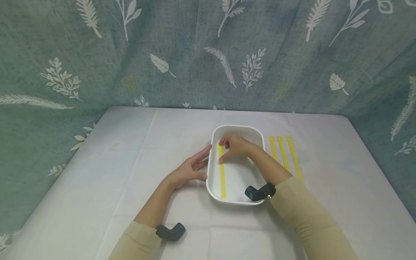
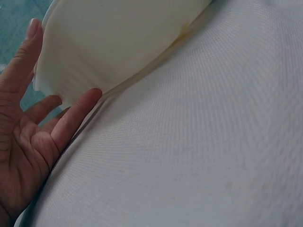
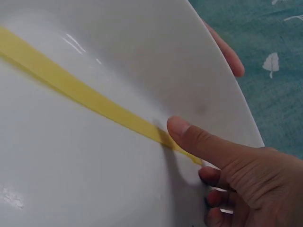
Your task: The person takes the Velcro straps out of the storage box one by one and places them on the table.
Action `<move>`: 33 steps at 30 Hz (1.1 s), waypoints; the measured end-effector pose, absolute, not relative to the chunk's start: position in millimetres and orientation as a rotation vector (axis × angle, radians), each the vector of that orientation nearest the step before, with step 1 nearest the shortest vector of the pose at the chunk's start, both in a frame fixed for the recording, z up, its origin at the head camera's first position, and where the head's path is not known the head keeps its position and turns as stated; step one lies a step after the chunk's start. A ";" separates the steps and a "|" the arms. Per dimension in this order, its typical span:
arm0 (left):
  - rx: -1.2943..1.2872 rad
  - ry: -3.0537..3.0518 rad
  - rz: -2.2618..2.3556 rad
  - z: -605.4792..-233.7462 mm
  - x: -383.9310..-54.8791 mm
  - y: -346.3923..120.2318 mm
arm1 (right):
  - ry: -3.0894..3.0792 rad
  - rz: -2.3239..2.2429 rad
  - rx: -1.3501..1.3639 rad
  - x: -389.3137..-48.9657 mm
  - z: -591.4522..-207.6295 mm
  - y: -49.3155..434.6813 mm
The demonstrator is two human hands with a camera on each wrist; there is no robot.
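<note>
A white rectangular tray stands on the table. Inside, along its left side, lies a flat yellow strip with a wider far end. My right hand reaches into the tray, fingertips right at that wider end. Its thumb and forefinger are apart along the strip, and in the right wrist view the thumb overlaps the strip. My left hand rests against the tray's outer left wall with fingers spread; the left wrist view shows its fingertips at the tray.
Three more yellow strips lie side by side right of the tray, the rightmost strip partly behind the right forearm. A white cloth covers the table. A green leaf-patterned curtain hangs behind it.
</note>
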State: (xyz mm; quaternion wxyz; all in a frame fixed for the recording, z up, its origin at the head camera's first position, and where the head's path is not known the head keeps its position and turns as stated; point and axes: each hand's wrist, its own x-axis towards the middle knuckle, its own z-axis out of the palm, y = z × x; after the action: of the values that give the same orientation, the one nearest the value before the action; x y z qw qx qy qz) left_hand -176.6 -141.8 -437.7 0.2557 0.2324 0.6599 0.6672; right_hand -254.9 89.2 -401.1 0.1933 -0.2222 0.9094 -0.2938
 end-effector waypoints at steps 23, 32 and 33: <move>0.635 1.834 1.786 -437.6 -178.3 -139.2 | 2.530 -0.919 -0.589 -259.2 -400.1 92.5; 0.603 1.843 1.778 -438.1 -177.9 -140.0 | 2.394 -1.115 -0.508 -262.3 -398.8 91.4; 0.607 1.846 1.775 -438.2 -177.7 -139.7 | 2.388 -1.128 -0.507 -262.1 -398.6 91.6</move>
State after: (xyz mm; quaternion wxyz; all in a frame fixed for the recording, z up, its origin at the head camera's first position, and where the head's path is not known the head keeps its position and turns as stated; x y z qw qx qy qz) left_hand -177.7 -139.7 -438.2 0.2518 0.2231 0.6788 0.6527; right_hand -262.1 91.6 -398.6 0.2242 -0.1836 0.8654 -0.4088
